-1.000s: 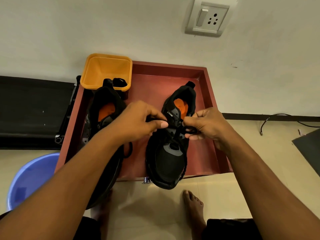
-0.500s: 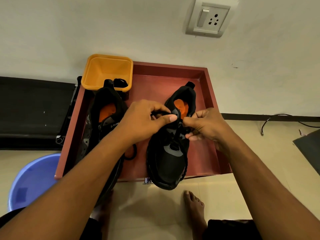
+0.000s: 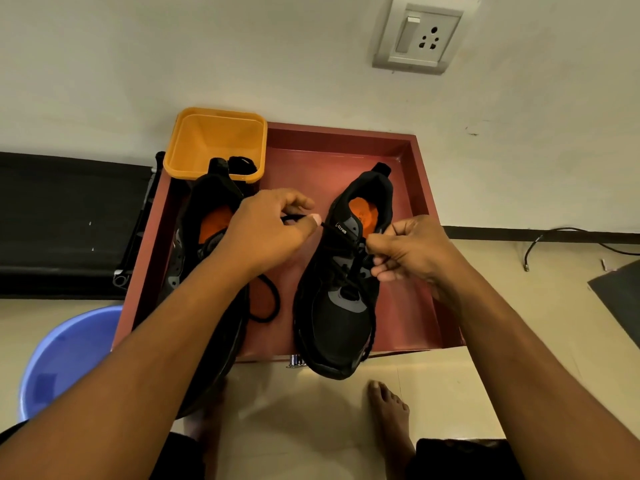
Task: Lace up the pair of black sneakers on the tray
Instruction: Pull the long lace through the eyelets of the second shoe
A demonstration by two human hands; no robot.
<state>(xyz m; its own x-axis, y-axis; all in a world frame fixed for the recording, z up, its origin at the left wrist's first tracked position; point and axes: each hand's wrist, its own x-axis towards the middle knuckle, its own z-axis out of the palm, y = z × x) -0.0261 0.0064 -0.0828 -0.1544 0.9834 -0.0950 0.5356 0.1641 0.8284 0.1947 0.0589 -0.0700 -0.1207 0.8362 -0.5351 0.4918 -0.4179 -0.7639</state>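
Above the tray (image 3: 421, 188), left hand (image 3: 273, 232), right hand (image 3: 412, 251) pinch lace (image 3: 341, 233) (taut).

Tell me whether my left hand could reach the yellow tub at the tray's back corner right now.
Probably yes, once it lets go: the left hand pinches the lace of the right sneaker. The yellow tub sits just beyond it, open-topped, with only the left sneaker's heel low in front.

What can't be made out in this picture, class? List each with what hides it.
Head view:
- Left black mesh sneaker: toe and eyelets, behind the left forearm.
- Right black mesh sneaker: upper eyelets, behind the right hand.
- Black lace end: inside the left hand.
- Round blue plastic tub: behind that forearm.
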